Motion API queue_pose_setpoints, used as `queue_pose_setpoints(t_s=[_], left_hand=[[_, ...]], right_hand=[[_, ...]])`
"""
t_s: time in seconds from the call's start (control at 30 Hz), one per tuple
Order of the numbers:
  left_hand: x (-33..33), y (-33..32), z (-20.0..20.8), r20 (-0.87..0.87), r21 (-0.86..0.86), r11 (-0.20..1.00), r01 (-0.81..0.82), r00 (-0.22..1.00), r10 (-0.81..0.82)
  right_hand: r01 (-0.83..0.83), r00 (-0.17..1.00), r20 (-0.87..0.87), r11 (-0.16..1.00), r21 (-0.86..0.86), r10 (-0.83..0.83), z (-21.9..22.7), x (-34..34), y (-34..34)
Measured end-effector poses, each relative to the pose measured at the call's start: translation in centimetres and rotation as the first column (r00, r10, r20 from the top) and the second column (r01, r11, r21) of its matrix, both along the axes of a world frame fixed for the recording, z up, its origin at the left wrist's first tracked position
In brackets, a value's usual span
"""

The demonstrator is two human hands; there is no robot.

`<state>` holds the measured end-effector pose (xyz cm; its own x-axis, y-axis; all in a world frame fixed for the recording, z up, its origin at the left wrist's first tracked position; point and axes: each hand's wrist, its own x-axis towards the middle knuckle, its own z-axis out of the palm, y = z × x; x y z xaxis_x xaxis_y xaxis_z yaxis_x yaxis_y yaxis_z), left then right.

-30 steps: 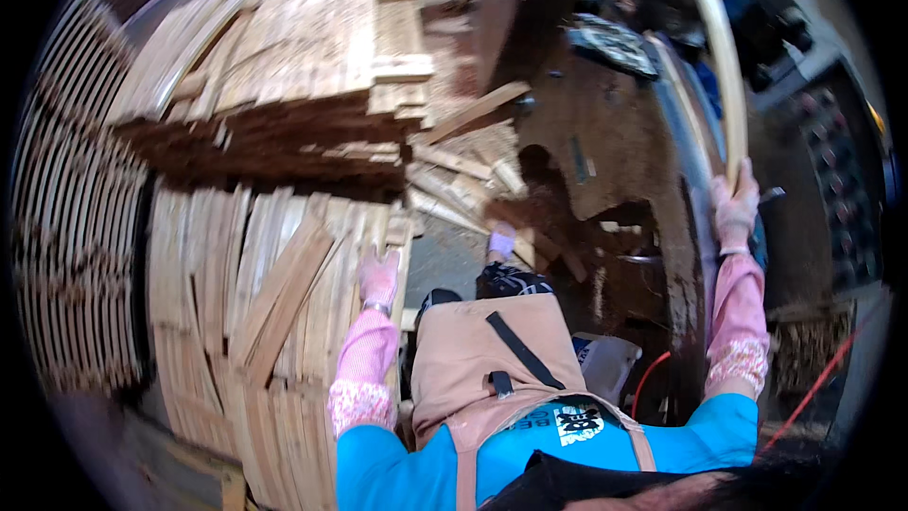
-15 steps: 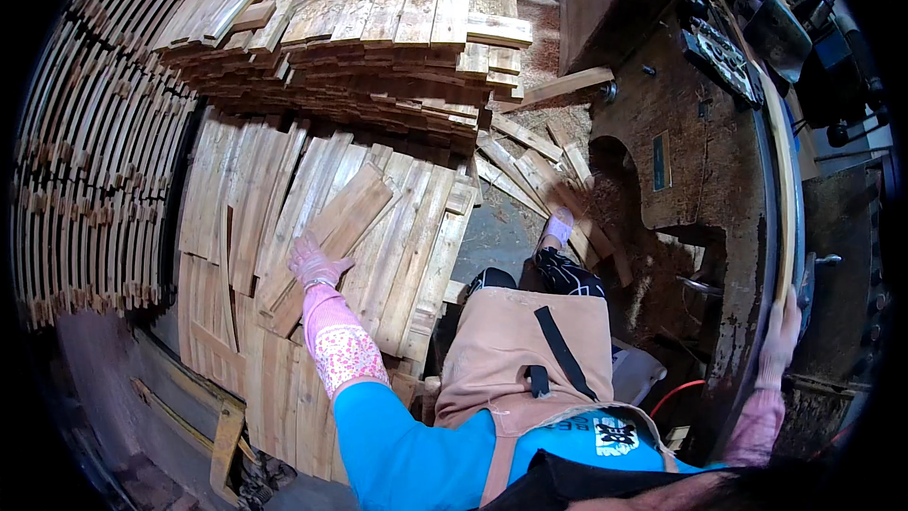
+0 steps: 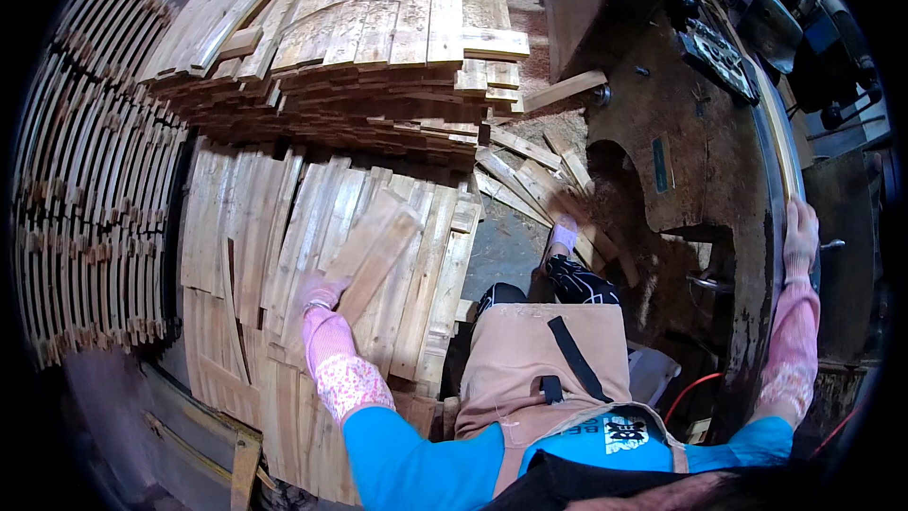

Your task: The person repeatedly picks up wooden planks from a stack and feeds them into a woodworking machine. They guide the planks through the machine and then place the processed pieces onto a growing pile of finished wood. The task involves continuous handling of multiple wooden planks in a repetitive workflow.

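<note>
My left hand, in a pale pink glove, is closed at the left edge of a short wooden board. The board lies aslant over a stack of light boards and is blurred by motion. A second piece seems to be alongside it; I cannot tell whether both are held. Far to the right, my gloved right hand is closed round the near end of a long narrow wooden strip, which runs along the machine table's edge. Part of its grip is hidden.
A taller board pile stands behind the stack. Stacked slats rise at the far left. Offcuts litter the floor by my foot. A worn machine table with metal parts borders the right; an orange hose curves below.
My left hand has shifted slightly, and the short board has swung to the right. My right hand has moved away from me along the machine edge, with the long strip.
</note>
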<state>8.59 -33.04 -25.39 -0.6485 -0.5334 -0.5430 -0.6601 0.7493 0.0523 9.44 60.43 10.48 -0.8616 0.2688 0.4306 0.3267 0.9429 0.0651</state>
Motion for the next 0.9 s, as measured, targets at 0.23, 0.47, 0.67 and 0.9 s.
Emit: queue_pose_setpoints(t_s=[0.23,0.47,0.67,0.9], left_hand=[[0.8,9.3,8.9,-0.274,0.077,0.993,0.093,0.959,-0.068],[-6.0,29.1,24.5,-0.366,0.909,0.16,0.385,0.55,0.751],[-8.2,46.0,32.8,-0.121,0.769,-0.442,0.463,0.783,0.609],[-4.7,50.8,25.3,-0.446,0.748,-0.483,0.455,0.884,0.142]], right_hand=[[-0.19,0.982,0.003,0.98,0.058,0.19,0.7,-10.0,-10.3],[-0.724,0.373,0.131,0.377,-0.578,0.918,-3.3,-2.1,-38.4],[-0.503,0.844,0.095,0.839,-0.207,0.528,2.8,3.6,-31.9],[0.11,0.992,0.101,0.89,-0.443,-0.072,7.0,19.9,-20.3]])
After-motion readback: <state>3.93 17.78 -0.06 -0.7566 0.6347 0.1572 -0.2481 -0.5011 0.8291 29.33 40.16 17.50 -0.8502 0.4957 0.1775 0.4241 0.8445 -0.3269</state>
